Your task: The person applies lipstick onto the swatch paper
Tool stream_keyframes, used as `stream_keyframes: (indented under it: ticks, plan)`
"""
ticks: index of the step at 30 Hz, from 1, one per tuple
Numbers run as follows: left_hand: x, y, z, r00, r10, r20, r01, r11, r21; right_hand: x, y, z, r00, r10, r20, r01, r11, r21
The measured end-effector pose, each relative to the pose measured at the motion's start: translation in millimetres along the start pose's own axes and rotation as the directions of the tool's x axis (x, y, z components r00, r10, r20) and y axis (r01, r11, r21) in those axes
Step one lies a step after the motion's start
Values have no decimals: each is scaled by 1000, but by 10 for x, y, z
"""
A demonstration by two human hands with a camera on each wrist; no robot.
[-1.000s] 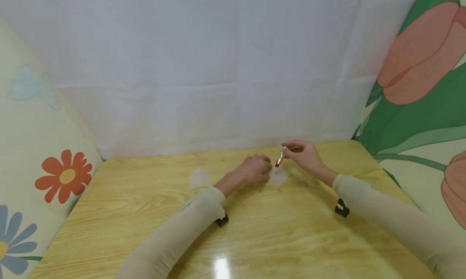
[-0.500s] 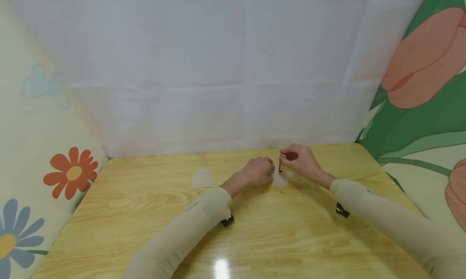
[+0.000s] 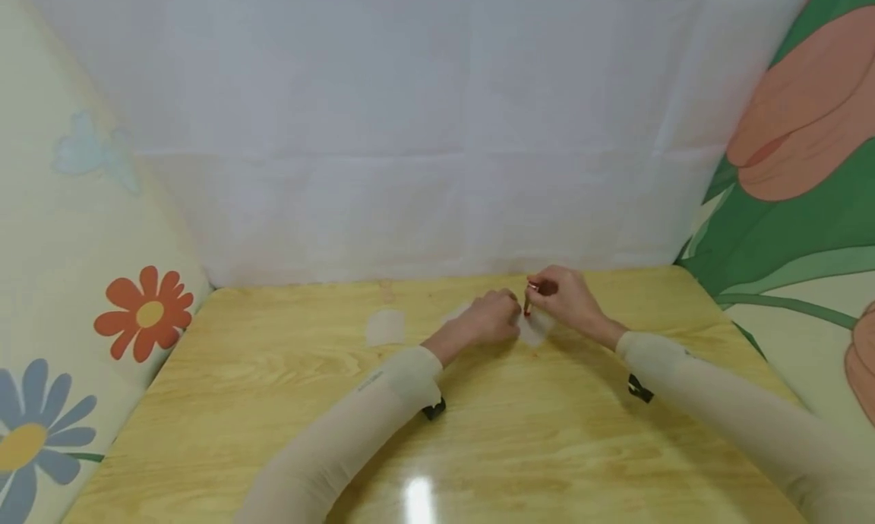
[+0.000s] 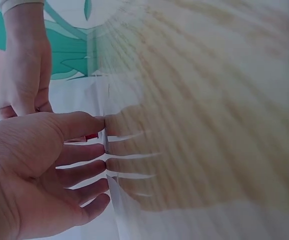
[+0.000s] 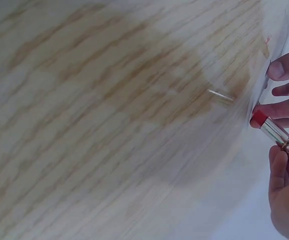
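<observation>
My right hand (image 3: 566, 300) pinches a lipstick (image 5: 272, 131) by its silver case, with the red end pointing down. That red end meets a small white paper (image 3: 536, 331) lying on the table. Beside it, my left hand (image 3: 491, 317) rests its fingertips on the near side of the paper, holding nothing between them. In the left wrist view the left fingers (image 4: 87, 170) are spread and reach down to the surface, and a bit of the lipstick's red shows behind them.
Another white paper square (image 3: 386, 328) lies farther left on the wooden table (image 3: 478, 448), and a further pale piece (image 3: 454, 311) shows partly behind the left hand. A white cloth (image 3: 342, 152) hangs behind the table; flower-patterned panels stand at both sides.
The lipstick has gone from slanted above the paper to more upright, its red end lowered onto it. The left hand stays at the paper; the view has shifted slightly.
</observation>
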State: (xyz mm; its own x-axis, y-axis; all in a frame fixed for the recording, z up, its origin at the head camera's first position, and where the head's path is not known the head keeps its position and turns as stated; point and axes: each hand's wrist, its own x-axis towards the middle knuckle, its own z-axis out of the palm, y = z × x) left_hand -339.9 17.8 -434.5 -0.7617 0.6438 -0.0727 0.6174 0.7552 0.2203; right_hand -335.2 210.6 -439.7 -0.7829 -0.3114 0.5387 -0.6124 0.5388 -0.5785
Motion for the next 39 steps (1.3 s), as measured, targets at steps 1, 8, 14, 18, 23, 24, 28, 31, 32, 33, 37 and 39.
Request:
stream_keyframes:
  ticks: [1, 8, 14, 18, 23, 24, 28, 31, 32, 33, 37, 39]
  plan:
    - [9, 4, -4, 1000, 0, -4, 0, 1000, 4, 8, 5, -1, 1000, -3, -5, 3, 1000, -7]
    - [18, 24, -16, 1000, -15, 1, 15, 1000, -5, 18, 8, -1, 1000, -23, -20, 22, 999, -42]
    - [10, 53, -42, 1000, -11, 6, 11, 1000, -9, 19, 6, -2, 999, -32, -16, 31, 998, -62]
    - [25, 64, -43, 1000, -8, 4, 8, 1000, -7, 28, 0, -3, 999, -41, 1, 41, 997, -58]
    - [32, 77, -40, 1000, -29, 8, 29, 1000, -9, 27, -12, -5, 998, -63, 13, 64, 996, -62]
    - [31, 79, -41, 1000, -29, 11, 29, 1000, -5, 24, -12, -5, 998, -65, 15, 66, 996, -61]
    - [18, 86, -47, 999, -33, 18, 33, 999, 1, 16, -11, -2, 997, -68, 20, 69, 996, -49]
    - [9, 89, -53, 999, -43, 25, 43, 999, -5, 14, -9, 3, 997, -74, 18, 75, 996, -45]
    - [7, 88, -53, 999, -46, 26, 46, 999, -8, 14, -8, 5, 997, -78, 17, 78, 996, -46]
    - [7, 87, -53, 998, -48, 27, 48, 999, -10, 13, -9, 7, 997, -80, 16, 81, 996, -49]
    - [17, 75, -43, 998, -50, 30, 50, 999, -14, 9, -9, 14, 996, -87, 14, 87, 995, -51]
    - [19, 73, -38, 998, -50, 28, 50, 999, -16, 6, -9, 17, 996, -87, 13, 87, 995, -51]
